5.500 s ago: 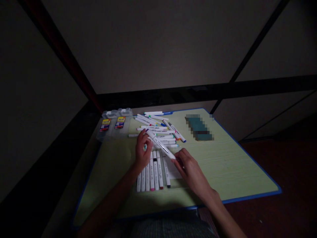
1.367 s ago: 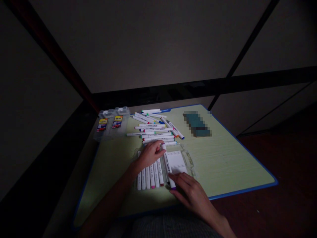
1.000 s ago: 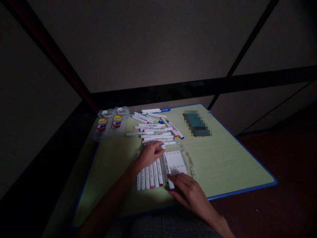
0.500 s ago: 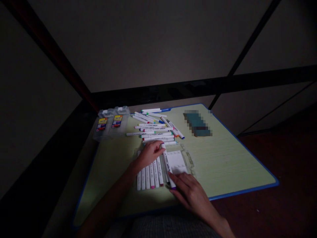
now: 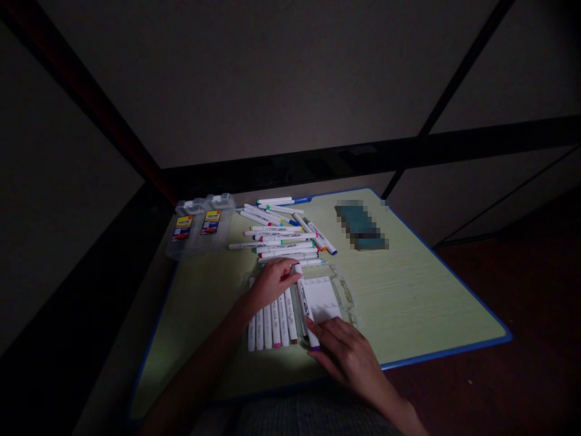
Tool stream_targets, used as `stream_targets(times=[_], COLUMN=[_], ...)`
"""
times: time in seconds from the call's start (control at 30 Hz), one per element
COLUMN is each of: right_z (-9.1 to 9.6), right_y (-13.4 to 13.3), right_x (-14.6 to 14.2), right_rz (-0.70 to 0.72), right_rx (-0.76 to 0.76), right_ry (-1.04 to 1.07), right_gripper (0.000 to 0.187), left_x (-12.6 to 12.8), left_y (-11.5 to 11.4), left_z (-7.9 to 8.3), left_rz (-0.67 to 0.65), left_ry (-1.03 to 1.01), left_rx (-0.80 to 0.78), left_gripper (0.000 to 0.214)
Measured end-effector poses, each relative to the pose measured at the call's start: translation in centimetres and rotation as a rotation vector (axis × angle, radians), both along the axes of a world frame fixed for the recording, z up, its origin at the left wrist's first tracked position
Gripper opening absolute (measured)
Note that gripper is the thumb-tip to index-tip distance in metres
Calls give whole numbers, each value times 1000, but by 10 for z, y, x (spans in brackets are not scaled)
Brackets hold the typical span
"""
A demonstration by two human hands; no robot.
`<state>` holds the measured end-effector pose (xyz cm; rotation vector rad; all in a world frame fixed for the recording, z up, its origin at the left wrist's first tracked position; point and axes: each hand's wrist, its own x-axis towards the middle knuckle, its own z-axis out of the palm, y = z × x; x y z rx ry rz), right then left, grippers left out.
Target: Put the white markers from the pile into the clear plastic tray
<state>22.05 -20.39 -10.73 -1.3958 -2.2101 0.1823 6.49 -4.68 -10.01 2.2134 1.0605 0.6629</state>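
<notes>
Gripping marker: left hand, right hand; case labels illegible.

White marker with purple end at the right hand; beyond the left hand, pale green table edged blue

Head cam, looks fwd/down at table.

Very dim throughout. Brightest at middle of table, fading to near black toward frame edges. Wide-angle stretch at corners. Soft, grainy detail. Pixelated patch on far side.
</notes>
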Motion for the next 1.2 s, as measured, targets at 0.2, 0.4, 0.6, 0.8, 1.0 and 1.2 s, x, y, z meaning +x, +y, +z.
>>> stream_targets(times=[0.2, 0.4, 0.6, 0.8, 1.0, 1.2], right_z=[1, 1, 1, 2, 0, 1], right_y=[0, 0, 0, 0, 0, 0], right_x=[0, 0, 0, 0, 0, 0], right_rz=[3, 2, -4, -16, -38, -33], right_rx=[-48, -82, -77, -83, -68, -68], right_ry=[19, 29, 43, 66, 80, 62], right_gripper=[37, 39, 38, 37, 38, 37], left_x=[0, 0, 0, 1, 1, 1], left_y=[1, 1, 1, 1, 1, 1], left_z=[-2, -3, -3, -2, -1, -1], left_rz=[-13, -25, -20, -15, -1, -3], left_ry=[7, 2, 3, -3, -10, -4], left_rx=[-13, -16, -16, -40, -45, -43], left_gripper=[22, 22, 21, 21, 22, 22])
